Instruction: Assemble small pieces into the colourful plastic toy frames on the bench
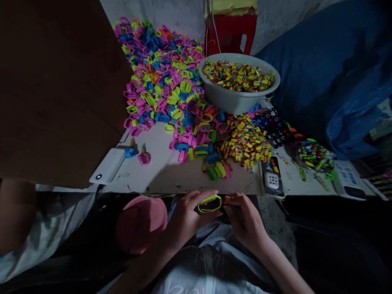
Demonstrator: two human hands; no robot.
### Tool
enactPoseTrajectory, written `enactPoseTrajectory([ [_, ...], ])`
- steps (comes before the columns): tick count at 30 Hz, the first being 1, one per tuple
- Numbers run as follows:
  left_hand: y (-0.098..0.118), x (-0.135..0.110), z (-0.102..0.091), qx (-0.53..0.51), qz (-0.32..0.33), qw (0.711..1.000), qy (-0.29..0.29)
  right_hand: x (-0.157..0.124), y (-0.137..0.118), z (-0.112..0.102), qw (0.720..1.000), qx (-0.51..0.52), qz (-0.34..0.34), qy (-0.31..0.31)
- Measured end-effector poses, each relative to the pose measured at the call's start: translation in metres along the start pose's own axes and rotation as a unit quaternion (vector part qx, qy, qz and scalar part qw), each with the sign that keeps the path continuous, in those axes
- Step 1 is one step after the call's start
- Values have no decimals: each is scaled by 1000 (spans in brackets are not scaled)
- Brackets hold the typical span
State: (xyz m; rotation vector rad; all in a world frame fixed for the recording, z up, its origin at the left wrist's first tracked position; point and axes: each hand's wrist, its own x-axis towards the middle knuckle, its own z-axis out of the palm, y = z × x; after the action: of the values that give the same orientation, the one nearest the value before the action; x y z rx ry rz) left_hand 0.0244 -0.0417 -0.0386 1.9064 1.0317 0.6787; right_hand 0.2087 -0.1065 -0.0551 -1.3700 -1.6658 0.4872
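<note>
In front of my lap, below the table's front edge, my left hand [188, 210] holds a yellow-green toy watch band [209, 199] between thumb and fingers. The band forms a closed loop. My right hand [246, 214] is close beside it on the right, fingertips pinched on a small red piece [223, 201], mostly hidden by the fingers. On the table ahead lies a small group of similar toy watches [200, 154] in green, blue, pink and yellow. To its right spreads a heap of small yellow-and-red wrapped packets [245, 141].
A grey basin [235, 102] of packets stands behind the heap. A large pile of toy watches [162, 77] covers the back left. A brown cardboard box [61, 102] blocks the left. Nearby are a phone [266, 173], a white device [108, 165] and a pink round object [142, 224]. Another person's arm [16, 212] is at left.
</note>
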Motion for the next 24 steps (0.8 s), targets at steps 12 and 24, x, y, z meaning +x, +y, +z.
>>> enactPoseTrajectory([
  [12, -12, 0, 0, -150, -183, 964, -123, -4, 1, -2, 964, -207, -72, -152],
  [24, -66, 13, -40, 81, -167, 979, 80, -8, 58, -38, 954, -291, 70, 15],
])
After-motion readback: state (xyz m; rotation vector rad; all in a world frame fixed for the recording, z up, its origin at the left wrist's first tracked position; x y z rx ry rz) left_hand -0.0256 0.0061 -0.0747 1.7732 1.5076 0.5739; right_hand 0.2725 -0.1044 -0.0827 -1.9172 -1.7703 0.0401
